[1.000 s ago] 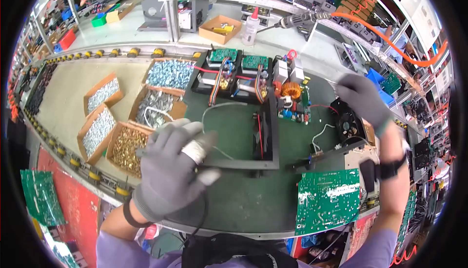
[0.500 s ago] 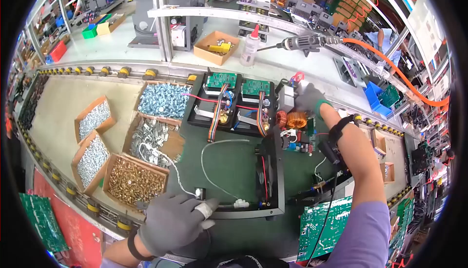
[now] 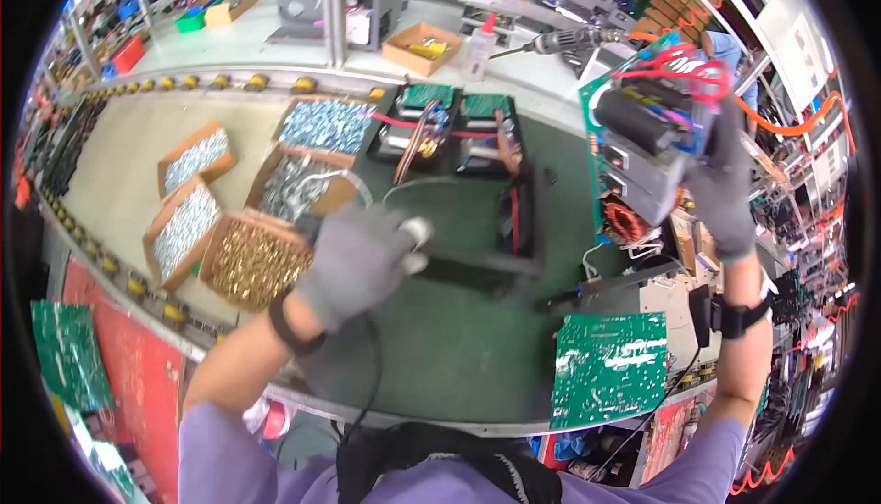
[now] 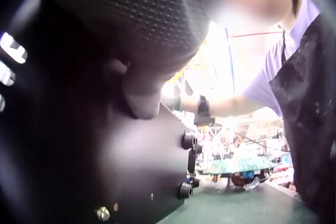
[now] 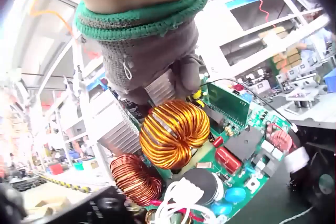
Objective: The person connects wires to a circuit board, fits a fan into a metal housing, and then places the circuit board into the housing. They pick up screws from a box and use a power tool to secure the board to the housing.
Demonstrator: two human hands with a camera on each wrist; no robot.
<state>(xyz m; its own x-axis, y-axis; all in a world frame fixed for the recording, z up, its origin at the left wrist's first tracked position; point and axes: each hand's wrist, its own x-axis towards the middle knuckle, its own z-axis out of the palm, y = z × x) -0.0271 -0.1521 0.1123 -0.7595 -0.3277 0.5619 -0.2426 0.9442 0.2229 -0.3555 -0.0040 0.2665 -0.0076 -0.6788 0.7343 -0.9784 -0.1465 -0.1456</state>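
Observation:
Raised at the right of the head view is a circuit board (image 3: 592, 128) with heat sinks and copper coils; my gloved right hand (image 3: 725, 188) grips it by a heat sink. The right wrist view shows that hand (image 5: 152, 66) above a large copper coil (image 5: 175, 133), its fingers round a finned heat sink (image 5: 160, 88). My gloved left hand (image 3: 361, 261) holds the near left part of a black open case (image 3: 468, 268). In the left wrist view the left hand's fingers (image 4: 142, 95) lie against the case's dark panel (image 4: 152, 166).
Boxes of screws and small metal parts (image 3: 257, 261) stand at the left. Two black units with green boards (image 3: 428, 96) sit behind the case. A flat green board (image 3: 608, 366) lies at the front right, and a power driver (image 3: 574, 41) rests at the back.
My right hand has gripped the component board and lifted it off the table, to the right. The left hand has moved up in the view, and the near side of the case appears blurred.

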